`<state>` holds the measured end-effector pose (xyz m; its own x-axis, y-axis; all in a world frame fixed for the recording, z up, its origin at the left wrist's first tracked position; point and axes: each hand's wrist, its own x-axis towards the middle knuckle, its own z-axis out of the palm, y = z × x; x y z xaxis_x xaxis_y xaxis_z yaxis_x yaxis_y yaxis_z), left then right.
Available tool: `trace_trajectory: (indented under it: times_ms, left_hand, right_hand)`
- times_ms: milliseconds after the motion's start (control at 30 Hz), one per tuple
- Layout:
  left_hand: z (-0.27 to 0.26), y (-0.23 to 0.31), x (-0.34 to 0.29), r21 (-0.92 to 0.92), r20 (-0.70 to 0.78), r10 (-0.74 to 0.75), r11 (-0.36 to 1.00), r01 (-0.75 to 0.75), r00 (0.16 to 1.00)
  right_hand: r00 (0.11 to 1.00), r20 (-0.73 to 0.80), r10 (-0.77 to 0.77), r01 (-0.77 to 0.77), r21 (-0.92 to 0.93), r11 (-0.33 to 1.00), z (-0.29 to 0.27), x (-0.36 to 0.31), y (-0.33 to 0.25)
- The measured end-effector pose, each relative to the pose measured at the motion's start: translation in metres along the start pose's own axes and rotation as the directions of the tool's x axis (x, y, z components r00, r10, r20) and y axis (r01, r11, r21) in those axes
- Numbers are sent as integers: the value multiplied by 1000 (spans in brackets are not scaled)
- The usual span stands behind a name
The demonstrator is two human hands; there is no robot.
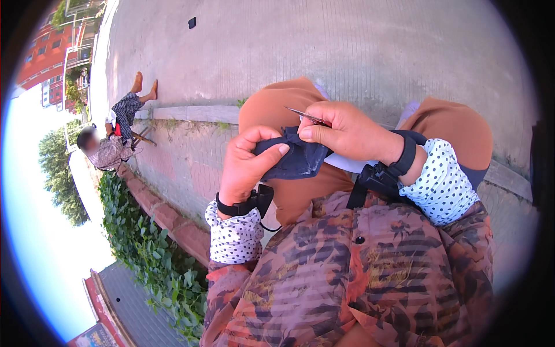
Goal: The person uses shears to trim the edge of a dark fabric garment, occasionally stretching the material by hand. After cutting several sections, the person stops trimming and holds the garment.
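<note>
My left hand (247, 163) is closed on a piece of dark navy cloth (298, 163), pinching it between thumb and fingers above my lap. The cloth is folded, with pale marks along its lower edge. In my right hand (347, 130) is a slim pointed metal tool (302, 114) with a dark and reddish handle. Its tip points left, past the cloth's upper edge; the fingers hide most of the handle, so its exact kind cannot be told. The right thumb is close to the cloth's top fold. Something white (345, 162) shows beneath the right hand, over my thigh.
My knees in brown trousers (451, 130) are under the hands. Black straps with small boxes (378, 178) sit at both wrists. At the left another person (115, 136) sits by a low brick edging (165, 214) with green leaves (144, 248). A small black object (192, 23) lies on the concrete pavement (347, 46).
</note>
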<state>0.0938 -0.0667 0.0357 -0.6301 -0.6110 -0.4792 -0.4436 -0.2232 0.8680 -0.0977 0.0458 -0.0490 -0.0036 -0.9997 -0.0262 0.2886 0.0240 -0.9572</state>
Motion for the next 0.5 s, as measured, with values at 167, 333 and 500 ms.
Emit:
trace_trajectory:
  times_ms: [167, 333, 500]
  left_hand:
    - [2, 0, 2, 4, -31, -9, 1000, 10, 999]
    - [3, 4, -1, 30, -45, -16, 999, 18, 999]
    - [3, 5, 2, 20, -34, -1, 1000, 2, 999]
  right_hand:
    - [995, -46, -88, 82, -136, 987, 0, -1, -8]
    - [923, -166, -347, 318, -177, 931, 8, -18, -37]
    - [998, -11, -60, 61, 112, 992, 21, -38, -55]
